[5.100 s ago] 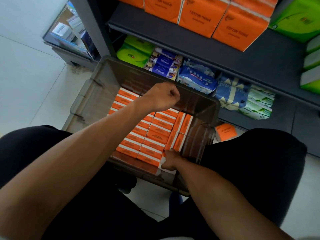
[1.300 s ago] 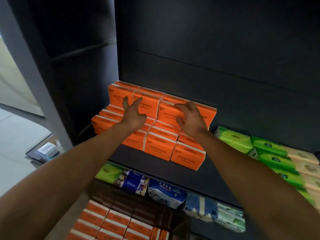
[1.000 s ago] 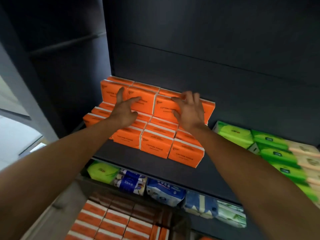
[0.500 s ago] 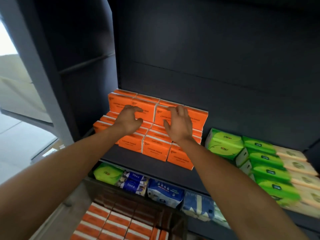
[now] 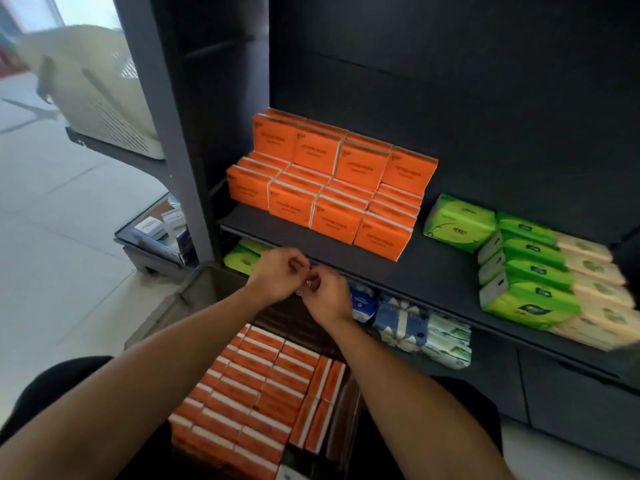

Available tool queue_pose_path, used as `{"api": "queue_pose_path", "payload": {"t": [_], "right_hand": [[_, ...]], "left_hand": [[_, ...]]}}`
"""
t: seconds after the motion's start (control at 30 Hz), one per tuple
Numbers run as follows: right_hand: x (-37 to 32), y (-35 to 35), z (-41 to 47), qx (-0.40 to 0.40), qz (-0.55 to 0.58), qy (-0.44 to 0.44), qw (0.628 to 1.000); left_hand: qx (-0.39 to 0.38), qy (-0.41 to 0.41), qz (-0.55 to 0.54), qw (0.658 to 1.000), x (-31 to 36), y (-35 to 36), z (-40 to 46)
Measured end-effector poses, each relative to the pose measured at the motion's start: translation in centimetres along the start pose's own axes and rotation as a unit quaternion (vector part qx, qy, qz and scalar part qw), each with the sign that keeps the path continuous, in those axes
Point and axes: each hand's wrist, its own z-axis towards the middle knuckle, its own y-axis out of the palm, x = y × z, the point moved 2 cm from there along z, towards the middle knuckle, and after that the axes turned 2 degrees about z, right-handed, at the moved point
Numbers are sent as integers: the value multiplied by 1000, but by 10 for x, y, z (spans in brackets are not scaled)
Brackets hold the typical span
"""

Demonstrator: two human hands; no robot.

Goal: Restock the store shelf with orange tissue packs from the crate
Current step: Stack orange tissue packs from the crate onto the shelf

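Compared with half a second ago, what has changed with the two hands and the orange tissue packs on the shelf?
Both hands let go of the orange tissue packs on the dark shelf and drew back down. The left hand and right hand now meet, fingers curled and holding nothing, above the grey plastic crate. The stacked packs stayed in place; the crate is still well filled.

orange tissue packs (image 5: 332, 181) stacked on shelf (image 5: 398, 261), more in crate (image 5: 194, 289)
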Motion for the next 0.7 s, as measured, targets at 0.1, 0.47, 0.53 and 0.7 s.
{"api": "queue_pose_path", "payload": {"t": [0.1, 0.47, 0.53, 0.7], "right_hand": [[27, 37, -39, -45, 40, 107, 992], [109, 129, -170, -410, -75, 359, 835], [117, 140, -172, -433, -98, 370, 816], [129, 162, -182, -506, -111, 375, 769]], "left_hand": [[-38, -47, 17, 998, -35, 27, -31], [-161, -148, 28, 975, -89, 88, -69], [-166, -149, 19, 975, -92, 93, -67], [-170, -155, 20, 973, -99, 101, -69]]}}
